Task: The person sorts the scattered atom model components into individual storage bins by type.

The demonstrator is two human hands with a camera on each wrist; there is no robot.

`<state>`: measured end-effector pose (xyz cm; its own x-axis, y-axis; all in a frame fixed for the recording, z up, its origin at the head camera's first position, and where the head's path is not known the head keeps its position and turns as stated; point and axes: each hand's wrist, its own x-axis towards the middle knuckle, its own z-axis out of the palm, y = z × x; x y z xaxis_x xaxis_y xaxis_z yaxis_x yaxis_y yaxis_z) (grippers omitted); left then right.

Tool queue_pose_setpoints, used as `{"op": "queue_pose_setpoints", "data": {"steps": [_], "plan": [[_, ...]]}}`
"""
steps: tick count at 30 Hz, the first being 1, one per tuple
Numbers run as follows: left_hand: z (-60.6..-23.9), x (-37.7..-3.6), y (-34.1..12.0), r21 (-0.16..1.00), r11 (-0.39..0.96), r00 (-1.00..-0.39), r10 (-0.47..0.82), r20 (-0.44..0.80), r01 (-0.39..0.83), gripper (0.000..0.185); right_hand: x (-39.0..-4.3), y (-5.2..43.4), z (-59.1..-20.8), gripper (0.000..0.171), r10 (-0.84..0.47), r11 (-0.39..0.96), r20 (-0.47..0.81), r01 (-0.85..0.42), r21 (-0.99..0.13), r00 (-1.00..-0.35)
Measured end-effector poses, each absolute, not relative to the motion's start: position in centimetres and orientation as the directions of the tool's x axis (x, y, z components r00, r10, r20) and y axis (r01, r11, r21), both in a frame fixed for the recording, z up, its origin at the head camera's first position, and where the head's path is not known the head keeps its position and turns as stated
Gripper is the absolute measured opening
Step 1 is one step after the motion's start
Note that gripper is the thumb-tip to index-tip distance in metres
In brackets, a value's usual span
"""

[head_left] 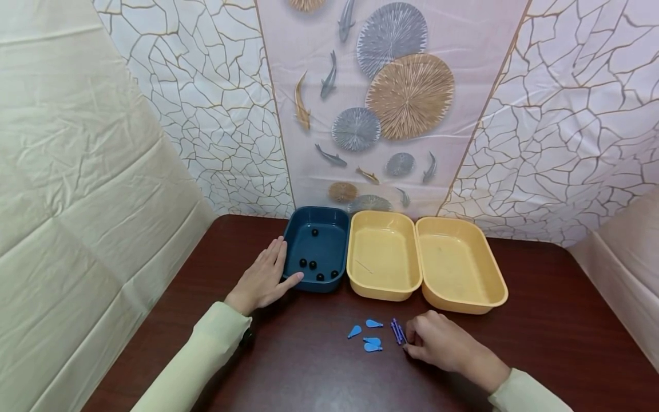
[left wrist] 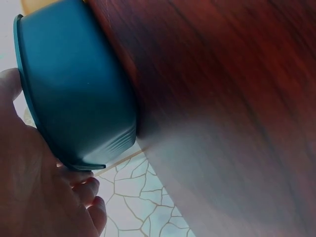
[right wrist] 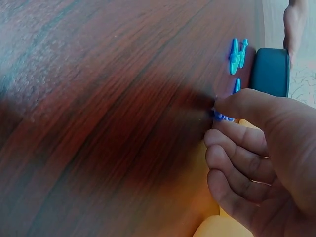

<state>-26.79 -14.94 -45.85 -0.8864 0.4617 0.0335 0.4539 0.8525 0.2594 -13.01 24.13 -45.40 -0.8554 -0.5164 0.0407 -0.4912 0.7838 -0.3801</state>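
Item 1: my left hand point(head_left: 265, 280), fingers fairly straight against the blue tray's outer side, thumb spread wide over its near corner.

Item 2: blue tray point(head_left: 326, 243), at two o'clock from that hand; light and rigid, I judge, best held by the rim. Deep blue, round-cornered, with five black balls point(head_left: 313, 265) inside.

Item 3: four blue pieces point(head_left: 373, 324), on the table point(head_left: 304, 360) at nine o'clock from the purple sticks. Likely light, stiff, slippery; pinch by the edges. Flat, teardrop-shaped, two of them close together.

Item 4: middle yellow tray point(head_left: 386, 246), between twelve and one o'clock from the blue pieces; thin sliver on its floor.

Item 5: purple sticks point(head_left: 396, 332), bunched on the table at nine o'clock from my right hand. Probably light, hard, apt to roll, perhaps snappable; pinch at mid-length. Thin, straight, knobbed, lying eleven to five o'clock.

Item 6: my right hand point(head_left: 440, 343), fingers bent, thumb and forefinger narrow beside the sticks; whether one is pinched, I cannot tell.

Item 7: right yellow tray point(head_left: 455, 263), between twelve and one o'clock from that hand.
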Motion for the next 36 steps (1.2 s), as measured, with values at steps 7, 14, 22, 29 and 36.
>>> {"op": "queue_pose_setpoints", "data": {"steps": [7, 14, 22, 29, 36], "plan": [[-45.7, -26.5, -15.0, 0.266, 0.848, -0.884, 0.465, 0.045, 0.459, 0.096, -12.9, 24.1, -45.7, 0.025, -0.496, 0.796, 0.081, -0.49, -0.356, -0.865], [-45.7, -26.5, -14.9, 0.273, 0.846, -0.884, 0.465, 0.044, 0.459, 0.096, -13.0, 24.6, -45.4, 0.023, -0.472, 0.807, 0.079, -0.467, -0.361, -0.878], [-45.6, -26.5, -15.0, 0.278, 0.844, -0.884, 0.465, 0.05, 0.459, 0.096, -13.2, 25.0, -43.4, 0.021, -0.495, 0.797, 0.127, -0.508, -0.326, -0.859], [-45.6, -26.5, -15.0, 0.284, 0.843, -0.885, 0.463, 0.049, 0.457, 0.096, -13.8, 25.2, -41.2, 0.02, -0.512, 0.799, 0.183, -0.543, -0.257, -0.839], [-45.6, -26.5, -14.9, 0.285, 0.841, -0.883, 0.466, 0.048, 0.459, 0.096, -14.6, 25.3, -39.5, 0.025, -0.508, 0.802, 0.275, -0.565, -0.195, -0.816]]}}
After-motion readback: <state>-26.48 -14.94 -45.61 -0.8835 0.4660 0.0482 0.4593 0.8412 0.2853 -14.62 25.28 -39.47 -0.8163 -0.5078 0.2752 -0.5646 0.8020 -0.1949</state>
